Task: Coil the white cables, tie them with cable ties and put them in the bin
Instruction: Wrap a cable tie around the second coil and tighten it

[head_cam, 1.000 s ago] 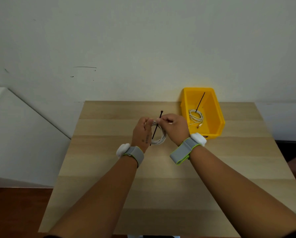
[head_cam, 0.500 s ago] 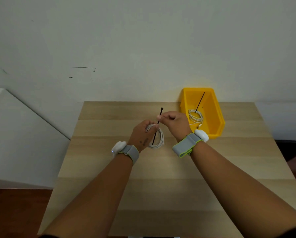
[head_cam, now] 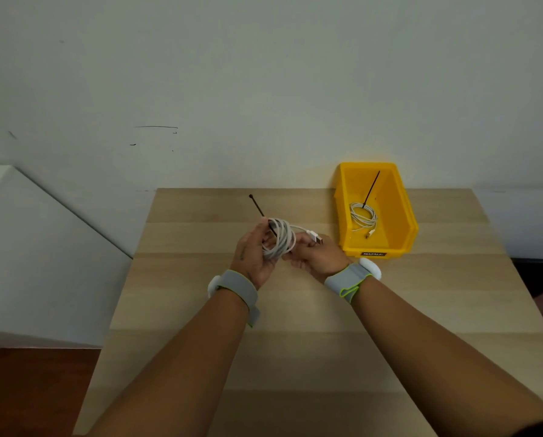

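Two coils of white cable, two black ties. One coil (head_cam: 279, 239) sits gripped between my left hand (head_cam: 253, 253) and right hand (head_cam: 314, 255) — fingers closed around it, above the table (head_cam: 175, 298). Its cable tie (head_cam: 259, 209) points up-left, away from me. The tied coil (head_cam: 363, 216) lies in the yellow bin (head_cam: 406, 228) just right, bare wood all round.

White coil, black tie, yellow bin.
My wristbands (head_cam: 239, 287) are grey, one lime-edged; the tabletop (head_cam: 295, 357) is pale wood grain.
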{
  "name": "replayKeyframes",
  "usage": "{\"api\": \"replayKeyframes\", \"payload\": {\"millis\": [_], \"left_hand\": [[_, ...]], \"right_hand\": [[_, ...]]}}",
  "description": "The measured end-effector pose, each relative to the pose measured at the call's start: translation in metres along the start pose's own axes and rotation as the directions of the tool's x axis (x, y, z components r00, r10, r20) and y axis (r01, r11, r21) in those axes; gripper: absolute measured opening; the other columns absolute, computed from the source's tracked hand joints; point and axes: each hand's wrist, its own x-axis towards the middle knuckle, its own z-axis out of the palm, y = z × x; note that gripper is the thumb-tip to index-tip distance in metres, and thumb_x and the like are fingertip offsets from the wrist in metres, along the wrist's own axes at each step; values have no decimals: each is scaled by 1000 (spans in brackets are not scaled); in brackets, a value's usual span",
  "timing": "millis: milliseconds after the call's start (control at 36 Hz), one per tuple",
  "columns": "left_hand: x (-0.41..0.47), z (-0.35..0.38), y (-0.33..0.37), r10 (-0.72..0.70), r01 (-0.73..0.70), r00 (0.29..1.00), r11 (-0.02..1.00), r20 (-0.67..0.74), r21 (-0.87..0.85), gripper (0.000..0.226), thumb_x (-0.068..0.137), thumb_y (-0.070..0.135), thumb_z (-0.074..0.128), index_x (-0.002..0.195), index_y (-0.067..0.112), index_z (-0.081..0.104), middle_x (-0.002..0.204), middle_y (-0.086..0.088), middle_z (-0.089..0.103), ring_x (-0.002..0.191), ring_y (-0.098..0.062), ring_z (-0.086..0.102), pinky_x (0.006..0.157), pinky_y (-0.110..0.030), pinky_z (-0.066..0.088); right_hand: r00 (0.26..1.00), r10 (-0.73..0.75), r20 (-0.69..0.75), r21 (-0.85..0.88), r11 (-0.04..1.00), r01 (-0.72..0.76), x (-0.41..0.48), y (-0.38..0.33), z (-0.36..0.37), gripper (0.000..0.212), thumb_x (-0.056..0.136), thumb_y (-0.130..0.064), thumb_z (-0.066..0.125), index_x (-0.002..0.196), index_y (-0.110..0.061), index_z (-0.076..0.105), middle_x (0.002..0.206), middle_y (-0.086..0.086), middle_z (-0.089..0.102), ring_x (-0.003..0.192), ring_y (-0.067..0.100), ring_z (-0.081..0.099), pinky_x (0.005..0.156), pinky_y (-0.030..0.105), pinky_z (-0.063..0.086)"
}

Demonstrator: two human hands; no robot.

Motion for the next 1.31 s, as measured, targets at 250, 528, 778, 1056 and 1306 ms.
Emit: {"api": "replayKeyframes", "payload": {"millis": [250,528,778,1056,1306], "left_hand": [[4,4,-3,102,-92,994,980,-50,174,34,96,30,43,107,2,59,81,-11,53,67,-20,51,52,-24,45],[1,0,-6,10,-9,1000,993,-8,115,29,94,31,49,74,14,61,54,3,43,48,-10,39,43,-20,33],[-7,-6,-10,-36,25,995,992,89,123,36,83,48,54,62,20,62,49,4,41,44,-11,35,48,-24,25],[-14,-21,-5,-228,203,927,973,299,113,30,85,31,53,61,13,54,40,5,42,31,-8,36,38,-20,24],[-19,-26,13,-252,203,885,966,391,163,25,73,34,71,73,11,63,43,7,44,32,-5,37,41,-20,20]], "right_hand": [[989,96,110,156,981,-113,7,-7,2,23,92,-4,50,77,-10,66,54,-2,68,51,6,65,46,13,47],[979,-195,-51,-319,933,169,7,-18,-15,14,86,-8,61,87,3,69,72,12,56,62,12,51,60,25,45],[955,-250,-163,-378,910,173,12,-10,-26,12,86,3,59,95,11,63,70,12,62,57,13,53,58,22,49],[998,-48,36,329,944,33,-6,-22,-17,23,94,-4,44,75,-15,48,65,-6,66,59,4,61,48,17,44],[996,-18,90,122,993,7,-21,-41,-2,20,94,-7,46,88,-15,64,67,0,54,48,5,37,44,16,26]]}}
